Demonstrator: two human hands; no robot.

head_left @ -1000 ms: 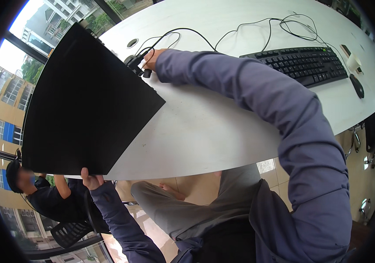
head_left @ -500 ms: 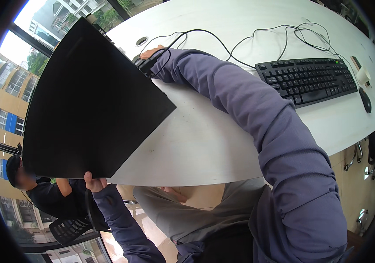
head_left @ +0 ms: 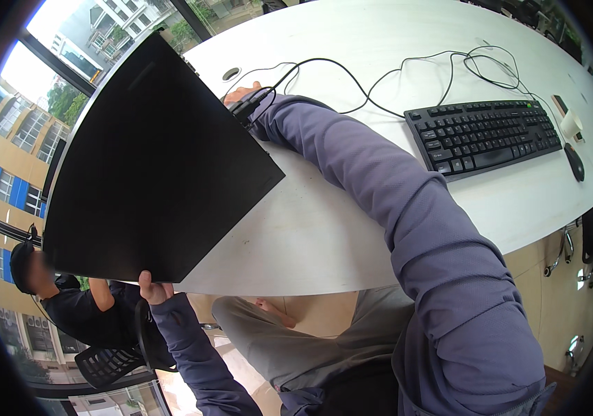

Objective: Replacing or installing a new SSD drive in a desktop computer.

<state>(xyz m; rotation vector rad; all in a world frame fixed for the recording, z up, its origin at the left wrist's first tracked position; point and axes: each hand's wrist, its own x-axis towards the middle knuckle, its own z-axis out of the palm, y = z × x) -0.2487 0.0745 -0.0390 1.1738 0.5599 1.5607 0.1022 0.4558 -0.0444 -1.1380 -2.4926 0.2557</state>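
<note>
A large black panel, probably the side of a computer case [head_left: 151, 166], stands at the left of the white table [head_left: 324, 236]. My left hand [head_left: 156, 288] grips its near lower edge, thumb on the black face and the other fingers mostly hidden underneath. Black cable plugs [head_left: 248, 107] stick out from its right edge. Across the table reaches my right arm, with my right hand [head_left: 242, 93] at that edge beside the plugs. The plugs and the case partly cover this hand, so its grip is not clear.
A black keyboard [head_left: 487, 135] lies on the right, its cable [head_left: 449, 54] looped behind it. Beside it are a black mouse [head_left: 573, 162] and a white cup [head_left: 571, 125]. Another person [head_left: 78, 308] sits at the left beyond the case. A cable hole [head_left: 231, 73] opens in the tabletop.
The case and both hands appear slightly farther right in the picture, while the keyboard sits a little lower. Both hands remain at the same edges of the case.
</note>
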